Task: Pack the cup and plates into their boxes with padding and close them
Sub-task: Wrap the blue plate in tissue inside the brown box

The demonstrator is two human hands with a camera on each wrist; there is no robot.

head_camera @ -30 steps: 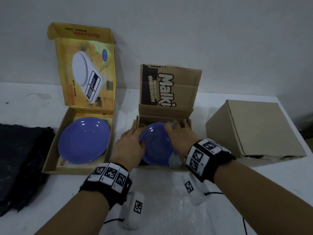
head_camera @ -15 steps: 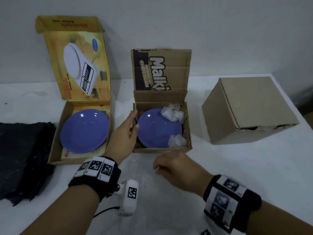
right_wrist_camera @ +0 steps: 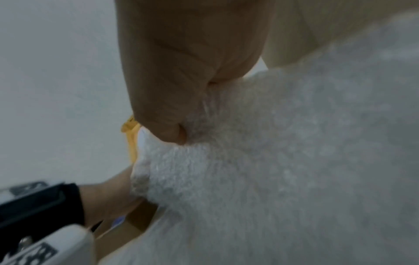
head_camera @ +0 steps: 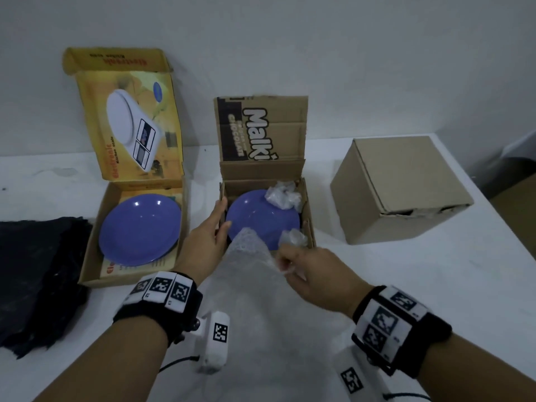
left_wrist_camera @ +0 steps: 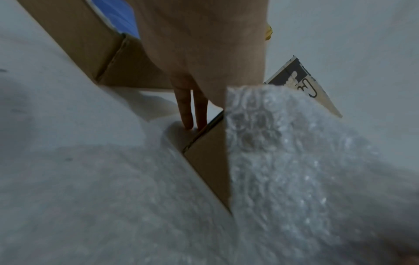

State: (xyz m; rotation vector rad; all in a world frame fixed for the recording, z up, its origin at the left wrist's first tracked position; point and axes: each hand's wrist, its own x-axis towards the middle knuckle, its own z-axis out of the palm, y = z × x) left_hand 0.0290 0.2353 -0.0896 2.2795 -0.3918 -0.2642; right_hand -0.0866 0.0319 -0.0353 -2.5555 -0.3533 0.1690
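A blue plate lies in the open middle cardboard box, with crumpled plastic wads at its far right corner and near right corner. My left hand rests against that box's left wall. Its fingers are straight down the outside and the thumb lies at the rim. My right hand pinches a sheet of bubble wrap and holds its corner up over the box's front edge. A second blue plate lies bare in the open yellow box.
A closed plain cardboard box stands at the right. A black cloth lies at the left edge of the white table. Both open lids stand upright against the wall. The rest of the bubble wrap covers the table in front of me.
My right hand left the middle box, drew back, pinched the bubble wrap and lifted it. My left hand moved off the plate to the box's left wall.
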